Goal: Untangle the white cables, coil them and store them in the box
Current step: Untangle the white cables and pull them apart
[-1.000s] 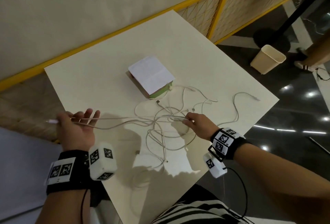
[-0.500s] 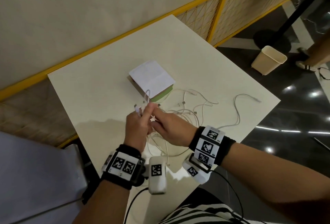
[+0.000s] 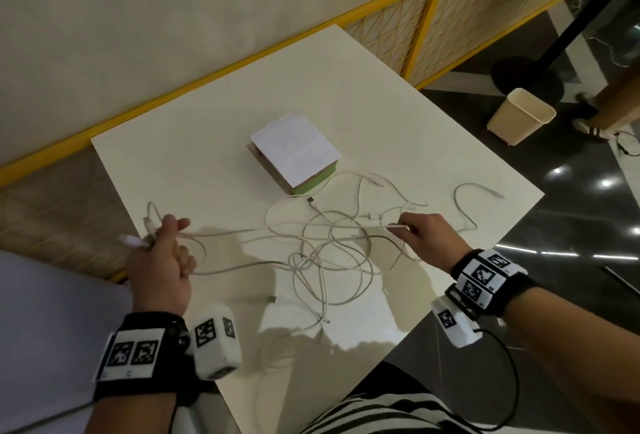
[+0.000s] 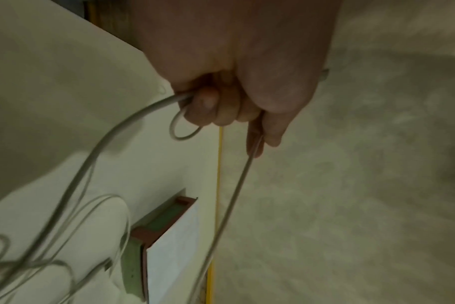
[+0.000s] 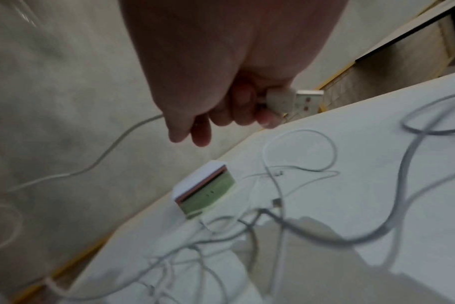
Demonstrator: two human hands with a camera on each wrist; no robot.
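Untangling | our left hand (image 3: 160, 262) and right hand (image 3: 425, 237) pinch one white cable (image 3: 221, 233) | tangle (image 3: 325, 253) uncoiled, box (image 3: 296, 153) shut

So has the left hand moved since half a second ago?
Yes. The left hand, gripping the white cable, has swung out left, away from the box to the table's left edge.

Hands held apart, palms down. Left hand (image 3: 160, 260) fingers curled, gripping cable (image 3: 221, 233); right hand (image 3: 427, 239) pinching its plug end.
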